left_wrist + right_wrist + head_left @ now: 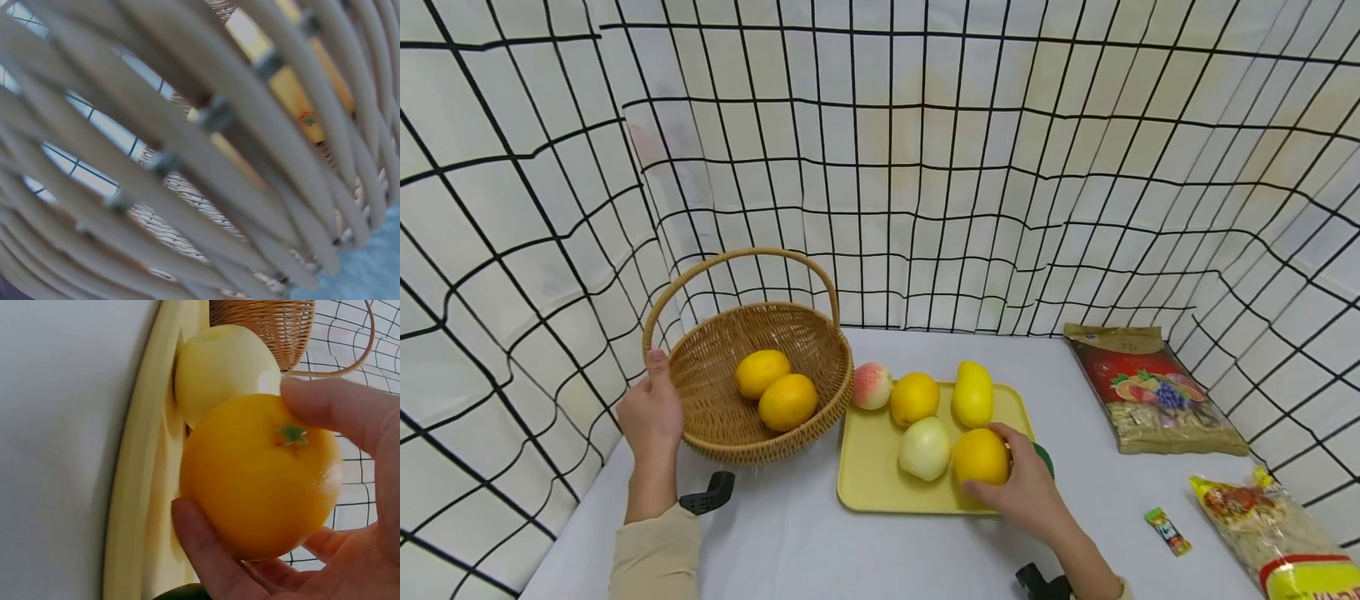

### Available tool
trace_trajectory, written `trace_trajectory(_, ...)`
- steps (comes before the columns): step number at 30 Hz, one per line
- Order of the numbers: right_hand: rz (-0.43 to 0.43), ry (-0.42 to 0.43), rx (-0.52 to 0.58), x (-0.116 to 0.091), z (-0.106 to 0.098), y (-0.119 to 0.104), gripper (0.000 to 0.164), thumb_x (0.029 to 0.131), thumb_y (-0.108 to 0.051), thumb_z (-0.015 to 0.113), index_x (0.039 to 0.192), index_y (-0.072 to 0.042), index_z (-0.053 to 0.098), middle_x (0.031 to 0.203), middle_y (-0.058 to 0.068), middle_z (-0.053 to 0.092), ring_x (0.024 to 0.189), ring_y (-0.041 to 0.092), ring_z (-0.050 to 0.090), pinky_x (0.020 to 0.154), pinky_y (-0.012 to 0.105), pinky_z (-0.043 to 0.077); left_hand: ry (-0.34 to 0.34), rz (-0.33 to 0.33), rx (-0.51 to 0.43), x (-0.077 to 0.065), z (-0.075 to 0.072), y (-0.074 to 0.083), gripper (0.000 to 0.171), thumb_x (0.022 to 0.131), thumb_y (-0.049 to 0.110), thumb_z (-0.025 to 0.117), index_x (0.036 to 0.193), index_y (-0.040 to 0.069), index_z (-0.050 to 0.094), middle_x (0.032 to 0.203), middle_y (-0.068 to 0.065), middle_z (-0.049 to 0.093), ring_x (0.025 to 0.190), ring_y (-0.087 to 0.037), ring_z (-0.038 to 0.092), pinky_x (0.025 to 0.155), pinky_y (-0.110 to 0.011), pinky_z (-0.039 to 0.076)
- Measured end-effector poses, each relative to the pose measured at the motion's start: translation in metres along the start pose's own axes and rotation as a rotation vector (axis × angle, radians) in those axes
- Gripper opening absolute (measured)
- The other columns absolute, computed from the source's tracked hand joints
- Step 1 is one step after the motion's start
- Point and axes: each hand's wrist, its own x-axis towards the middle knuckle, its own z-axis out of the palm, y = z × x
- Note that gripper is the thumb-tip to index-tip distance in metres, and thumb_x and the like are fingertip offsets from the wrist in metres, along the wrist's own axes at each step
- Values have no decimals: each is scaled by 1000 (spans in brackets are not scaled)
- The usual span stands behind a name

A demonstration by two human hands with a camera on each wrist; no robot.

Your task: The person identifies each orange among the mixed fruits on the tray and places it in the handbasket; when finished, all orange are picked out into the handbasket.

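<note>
Facing right wrist (1067,537); stem (292,434) of orange (250,487)

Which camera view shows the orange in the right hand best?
The right wrist view: the orange is large and close there, its green stem mark visible. The head view shows it smaller, partly covered by the right hand. The left wrist view, mostly basket, does not show it.

Seven fruits (981,457), one mostly hidden green item (1043,458), two hands (653,408), one basket (709,396), one tray (867,467), two bags (1165,400), one packet (1168,532)
</note>
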Motion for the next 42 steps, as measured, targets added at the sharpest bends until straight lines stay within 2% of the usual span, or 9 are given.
trace_trajectory(10, -95, 126, 64, 3, 1, -1, 81, 74, -30, 86, 139, -15, 40, 127, 8, 47, 104, 25, 53, 85, 42, 47, -6, -12, -7, 0, -2, 0, 71, 97, 68, 27, 55, 11, 31, 46, 2, 25, 43, -14, 18, 44, -28, 14)
trace_trajectory(14, -132, 150, 67, 4, 1, -5, 80, 73, -28, 86, 138, -17, 40, 126, 7, 47, 102, 25, 54, 83, 41, 47, -3, -6, -9, 0, -1, 0, 71, 98, 67, 28, 55, 11, 32, 45, 2, 26, 43, -13, 18, 43, -27, 14)
trace_trajectory(21, -193, 132, 76, 10, 1, -19, 81, 75, -25, 85, 141, -16, 37, 129, 9, 46, 102, 26, 54, 81, 41, 49, 6, 0, -13, 0, -1, -1, 70, 97, 67, 29, 55, 12, 32, 45, 2, 26, 42, -13, 18, 43, -27, 14)
trace_trajectory(28, -258, 90, 84, 19, 9, -43, 84, 73, -23, 85, 142, -16, 37, 130, 7, 47, 104, 25, 52, 85, 42, 49, 11, 6, -17, -1, -2, -1, 71, 97, 69, 29, 54, 12, 32, 45, 3, 25, 41, -12, 17, 42, -26, 13)
trace_trajectory(36, -302, 62, 187, 32, 22, -72, 83, 75, -18, 83, 144, -17, 37, 133, 7, 48, 108, 26, 53, 88, 44, 50, 4, -2, -16, -1, -2, -2, 71, 96, 69, 28, 54, 12, 31, 45, 2, 25, 41, -13, 17, 42, -27, 14)
trace_trajectory(42, -300, 45, 250, 42, 34, -91, 80, 76, -21, 83, 142, -20, 39, 132, 5, 49, 107, 26, 54, 84, 44, 51, -1, -18, -5, 0, -3, -2, 71, 97, 68, 28, 55, 12, 32, 46, 1, 26, 42, -14, 19, 43, -29, 15)
